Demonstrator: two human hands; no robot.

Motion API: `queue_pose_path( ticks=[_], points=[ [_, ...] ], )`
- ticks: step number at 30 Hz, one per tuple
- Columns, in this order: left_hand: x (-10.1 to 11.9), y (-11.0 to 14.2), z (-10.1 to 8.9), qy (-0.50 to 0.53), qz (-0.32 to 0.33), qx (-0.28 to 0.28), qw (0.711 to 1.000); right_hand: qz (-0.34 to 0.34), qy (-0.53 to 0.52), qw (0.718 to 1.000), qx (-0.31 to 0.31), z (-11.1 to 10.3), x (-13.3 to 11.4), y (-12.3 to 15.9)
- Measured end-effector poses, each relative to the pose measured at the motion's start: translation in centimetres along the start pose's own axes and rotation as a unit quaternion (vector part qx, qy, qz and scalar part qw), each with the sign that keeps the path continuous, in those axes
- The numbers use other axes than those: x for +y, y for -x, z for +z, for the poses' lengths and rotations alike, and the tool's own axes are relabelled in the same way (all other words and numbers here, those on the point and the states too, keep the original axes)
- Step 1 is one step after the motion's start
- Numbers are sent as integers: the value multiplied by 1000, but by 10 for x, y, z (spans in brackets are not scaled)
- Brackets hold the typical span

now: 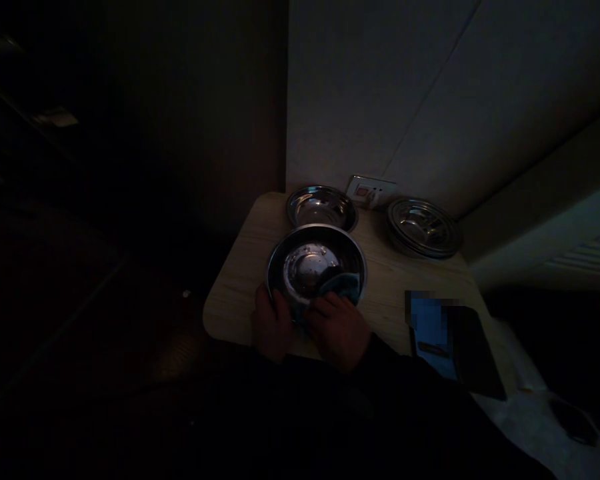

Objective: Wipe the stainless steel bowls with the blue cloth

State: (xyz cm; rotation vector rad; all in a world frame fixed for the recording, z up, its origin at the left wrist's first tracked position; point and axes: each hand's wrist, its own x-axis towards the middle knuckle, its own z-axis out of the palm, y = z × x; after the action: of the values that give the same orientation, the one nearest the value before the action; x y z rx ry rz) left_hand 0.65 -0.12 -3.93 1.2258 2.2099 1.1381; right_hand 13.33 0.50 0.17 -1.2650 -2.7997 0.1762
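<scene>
Steel basin (307, 265) is sitting near the front edge of the pale table (240, 280), left hand (271, 327) gripping its near-left rim; right hand (339, 328) is clutching a bluish cloth (347, 285) at the near-right wall, a loose flap spreading beyond the fingers.

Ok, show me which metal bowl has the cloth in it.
The front bowl: the right hand holds a bluish cloth inside it. The rear bowl and stacked bowls show none.
</scene>
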Motion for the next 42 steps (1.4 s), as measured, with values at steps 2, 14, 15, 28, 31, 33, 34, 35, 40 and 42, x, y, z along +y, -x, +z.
queue_pose_path(
  ticks=[2,14,15,28,31,33,34,35,40,42],
  points=[
    [0,-2,-1,-5,-2,0,1000,18,-4,1000,7,2,-9,-6],
    [-1,0,3,24,0,-16,1000,-22,89,995,-33,-13,23,19],
    [-1,1,3,21,3,-14,1000,-16,81,996,-35,-10,17,15],
    [-2,2,3,2,13,-26,1000,-32,92,993,-70,-20,22,20],
    [-3,2,3,5,11,-20,1000,-35,84,994,-60,-13,10,13],
    [-3,2,3,6,11,-14,1000,-31,67,997,-37,-4,0,7],
    [-4,3,2,7,14,-13,1000,-33,62,997,-24,-1,-1,7],
    [-4,3,2,5,15,-12,1000,-40,63,997,-15,0,0,9],
    [-3,6,4,-13,22,-23,999,-82,108,990,-27,-9,24,33],
    [-2,6,6,-11,27,-27,999,-79,118,989,-27,-8,22,33]
  ],
)
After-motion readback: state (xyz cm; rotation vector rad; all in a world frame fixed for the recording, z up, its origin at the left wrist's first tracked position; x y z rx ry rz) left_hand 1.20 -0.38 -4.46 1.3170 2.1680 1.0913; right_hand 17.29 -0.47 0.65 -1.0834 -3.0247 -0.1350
